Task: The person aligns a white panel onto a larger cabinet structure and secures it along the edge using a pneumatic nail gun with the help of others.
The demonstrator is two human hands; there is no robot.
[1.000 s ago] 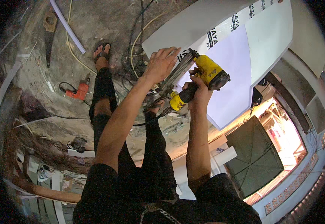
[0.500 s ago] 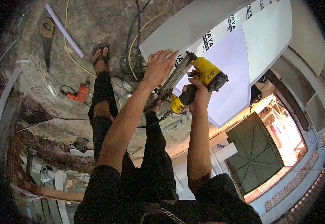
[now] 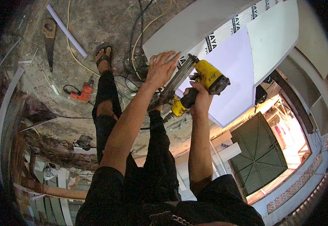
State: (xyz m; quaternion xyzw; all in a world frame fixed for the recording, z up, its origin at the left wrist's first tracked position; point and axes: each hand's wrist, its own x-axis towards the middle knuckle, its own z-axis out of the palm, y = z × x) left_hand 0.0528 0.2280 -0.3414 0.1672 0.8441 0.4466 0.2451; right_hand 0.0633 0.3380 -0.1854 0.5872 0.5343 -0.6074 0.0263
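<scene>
A yellow and black pneumatic nail gun (image 3: pixel 211 76) is gripped by its handle in my right hand (image 3: pixel 201 101). Its nose and long dark magazine (image 3: pixel 177 80) point up and to the left, against the near-left part of a large white panel (image 3: pixel 231 75). Just left of the nose, my left hand (image 3: pixel 163 69) rests on the panel's edge with its fingers stretched out, holding nothing. An air hose joins the base of the handle. The exact spot under the nose is hard to make out.
On the concrete floor lie a handsaw (image 3: pixel 49 41), a white strip (image 3: pixel 66 31) and a red drill (image 3: pixel 84 92). Black and yellow hoses (image 3: pixel 135 49) run beside the panel's left edge. My left foot (image 3: pixel 103 56) stands close by. A dark green gate (image 3: pixel 260 152) is at the right.
The view has shifted slightly, moving the floor things a little down and right in the picture. Both hands keep nearly the same place, and the nail gun is still in my right hand.
</scene>
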